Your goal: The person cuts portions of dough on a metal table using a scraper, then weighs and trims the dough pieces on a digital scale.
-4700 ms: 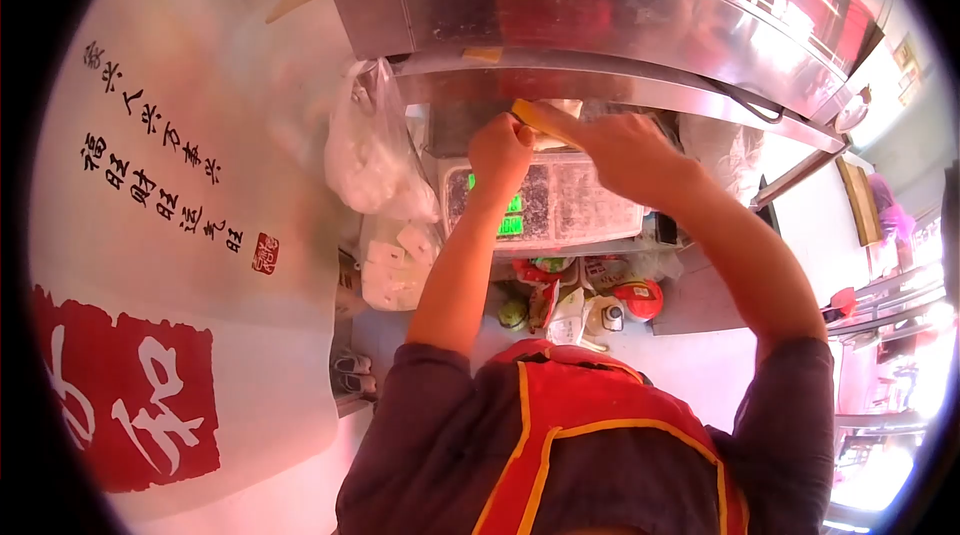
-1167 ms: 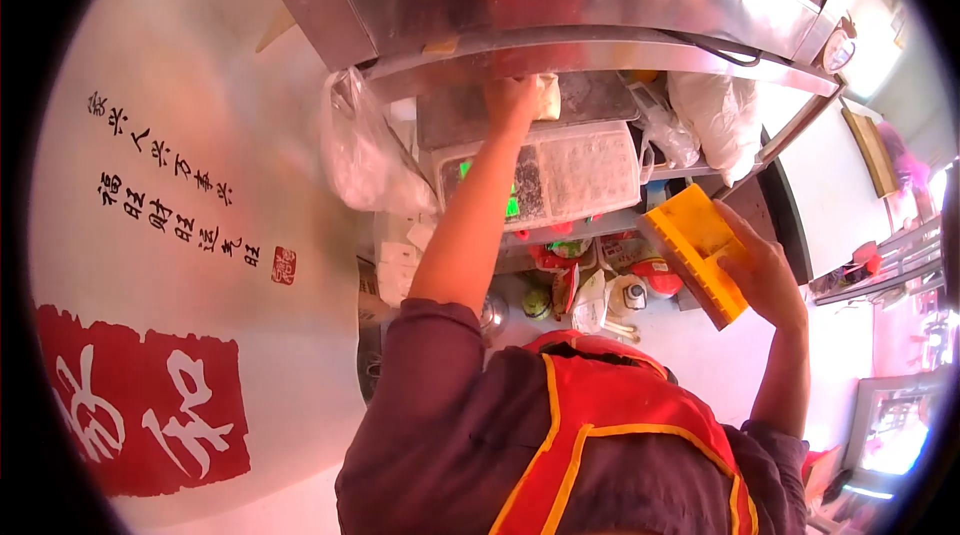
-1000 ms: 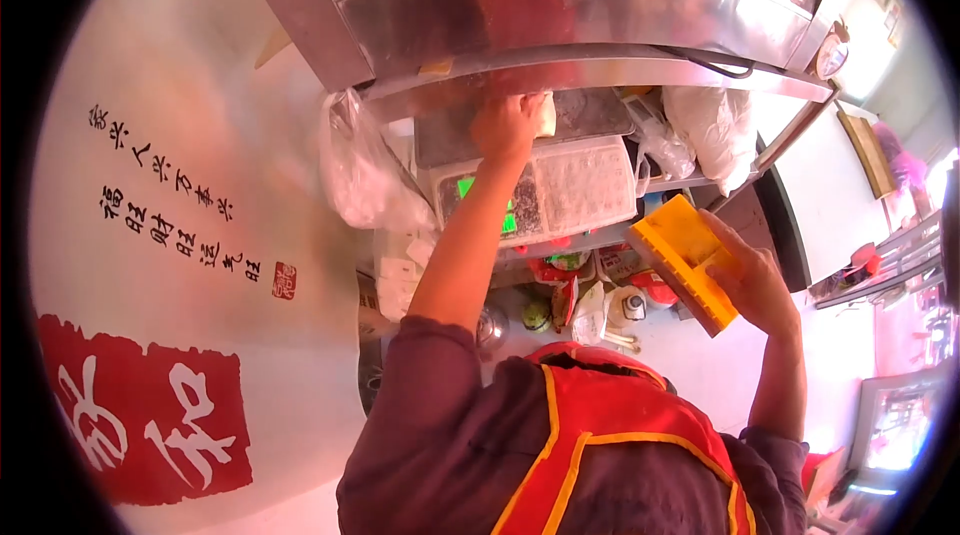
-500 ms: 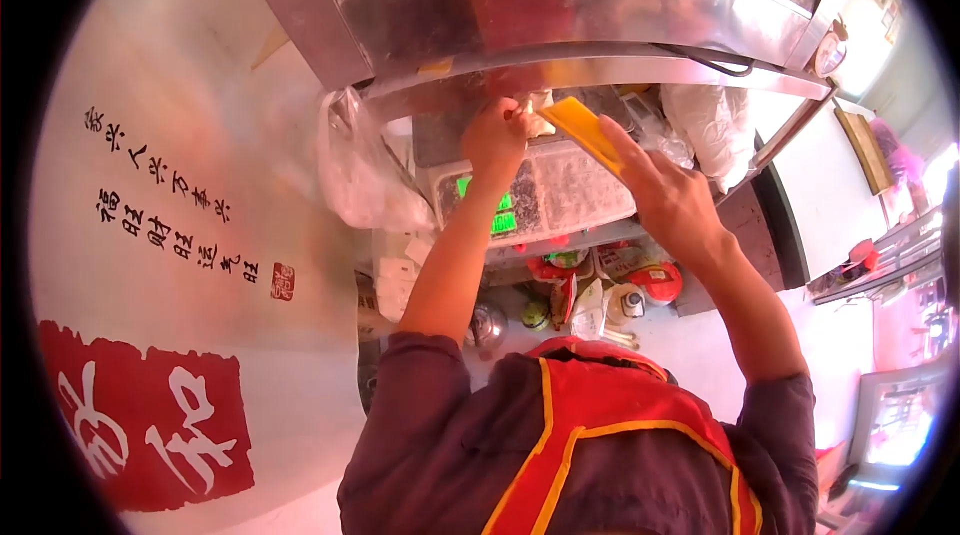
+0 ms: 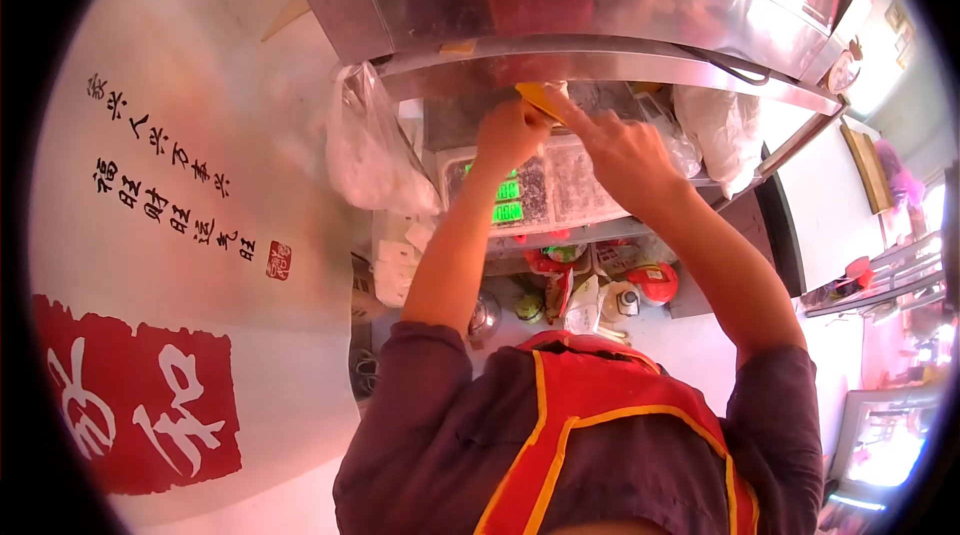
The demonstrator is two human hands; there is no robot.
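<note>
On the dark plate of a weighing scale (image 5: 585,183) with a green lit display, my left hand (image 5: 512,138) is closed at a small pale packet (image 5: 561,89), which is mostly hidden. My right hand (image 5: 628,157) holds a yellow tool (image 5: 541,100), seen nearly edge-on, its far end up against my left fingers and the packet. Which part of the packet my left fingers grip cannot be made out.
A metal cabinet (image 5: 600,10) overhangs the scale. White plastic bags (image 5: 372,150) hang at the left, and another white bag (image 5: 717,130) lies at the right. Below are a red round container (image 5: 654,282), a white bottle (image 5: 622,303) and a green jar (image 5: 529,308). Calligraphy covers the left wall.
My right hand has brought the yellow tool from the right, over the scale, to my left hand. My left hand stays by the packet, and the view has shifted slightly.
</note>
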